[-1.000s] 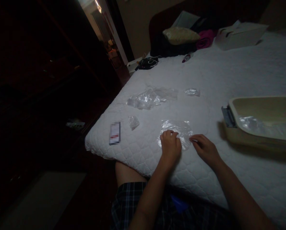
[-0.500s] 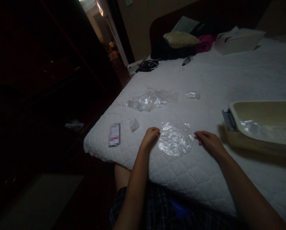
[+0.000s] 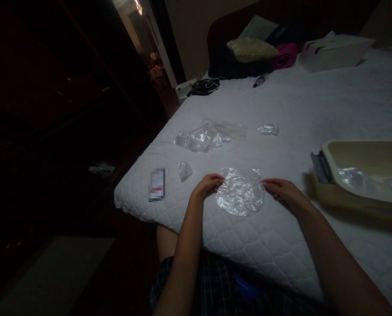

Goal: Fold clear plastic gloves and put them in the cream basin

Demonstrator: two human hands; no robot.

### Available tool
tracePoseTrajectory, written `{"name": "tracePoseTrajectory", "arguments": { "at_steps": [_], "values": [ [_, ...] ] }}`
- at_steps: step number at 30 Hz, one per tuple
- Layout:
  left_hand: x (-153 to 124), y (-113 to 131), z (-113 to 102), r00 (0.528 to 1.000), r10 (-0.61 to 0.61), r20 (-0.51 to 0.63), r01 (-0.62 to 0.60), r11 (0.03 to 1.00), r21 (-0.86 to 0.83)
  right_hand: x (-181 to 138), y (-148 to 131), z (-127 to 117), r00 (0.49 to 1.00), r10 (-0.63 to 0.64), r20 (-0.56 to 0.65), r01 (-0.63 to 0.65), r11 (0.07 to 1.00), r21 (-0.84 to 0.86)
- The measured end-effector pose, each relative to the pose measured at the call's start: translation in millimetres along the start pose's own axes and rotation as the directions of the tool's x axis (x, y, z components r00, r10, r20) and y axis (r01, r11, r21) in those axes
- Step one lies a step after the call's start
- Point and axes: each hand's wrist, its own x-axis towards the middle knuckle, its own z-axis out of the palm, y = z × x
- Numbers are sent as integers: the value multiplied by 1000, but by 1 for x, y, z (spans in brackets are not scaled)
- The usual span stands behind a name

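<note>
A clear, crinkled plastic bag with a straight top edge and a rounded bottom lies on the white quilted bed cover. My left hand pinches its left edge near the top corner. On the opposite side, my right hand pinches the right edge between thumb and fingers. Beyond my left hand lies a small crumpled clear plastic piece. Farther back is a larger heap of clear plastic, with another small piece to its right.
At right stands a cream bin with clear plastic inside and a grey handle. A phone-sized blurred item lies near the bed's left edge. A white box, a beige pillow and a rolled pink cloth sit at the back.
Both hands have shifted slightly inward along the bag's edges, with fingers now overlapping it more. The view has turned a little to the left.
</note>
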Motion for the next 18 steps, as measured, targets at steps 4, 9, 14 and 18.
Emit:
{"name": "tracePoseTrajectory", "arguments": {
  "at_steps": [4, 9, 14, 18],
  "values": [
    [-1, -3, -2, 999, 27, 20, -27, 1000, -14, -3, -4, 8, 998, -54, -45, 53, 998, -25],
    [-3, -5, -4, 998, 58, 14, -58, 998, -16, -5, 0, 12, 985, -130, -110, 129, 992, -11],
    [-5, -7, -4, 996, 84, -6, -84, 996, -25, -9, 3, 15, 969, -180, -168, 171, 983, -67],
    [-6, -9, -3, 993, 114, -18, -114, 993, -41, -14, 2, 18, 958, -197, -206, 187, 980, -67]
  ]
}}
